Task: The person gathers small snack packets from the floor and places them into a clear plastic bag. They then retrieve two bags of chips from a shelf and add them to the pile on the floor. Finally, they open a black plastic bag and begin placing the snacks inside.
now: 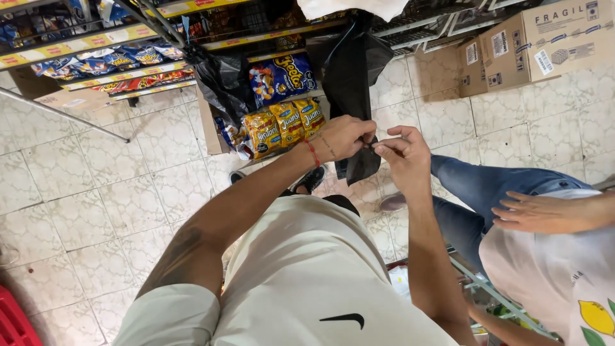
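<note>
The left hand (343,138) and the right hand (403,154) are meeting in front of the chest, and both are pinching the edge of a black plastic bag (352,77) between thumb and fingertips, so the grip is narrow and closed on the thin plastic. The bag is hanging down from the wire shelf (416,29) above and its lower end is reaching just under the hands, over the tiled floor (83,198). It seems the hands are pulling the plastic apart, but the fold is too dark to tell. Just beside the bag, yellow snack packets (285,128) are standing in an open carton at the shelf foot. Another person's hand (544,211) is resting at the right edge.
</note>
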